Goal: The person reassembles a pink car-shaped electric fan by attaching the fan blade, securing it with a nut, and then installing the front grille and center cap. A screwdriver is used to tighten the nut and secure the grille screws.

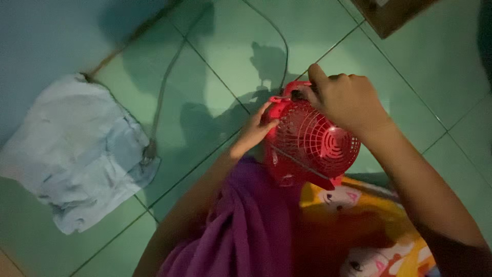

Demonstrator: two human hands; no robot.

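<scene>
Purple draped cloth and a bright cartoon-printed fabric lie closest, over the person's lap. Just beyond them a small red plastic fan with a round grille is held above the green tiled floor, grille tilted toward the right. The left hand steadies its left rim, fingers curled on it. The right hand is closed over the top, pinching something dark there. A crumpled pale blue cloth lies well apart, left.
</scene>
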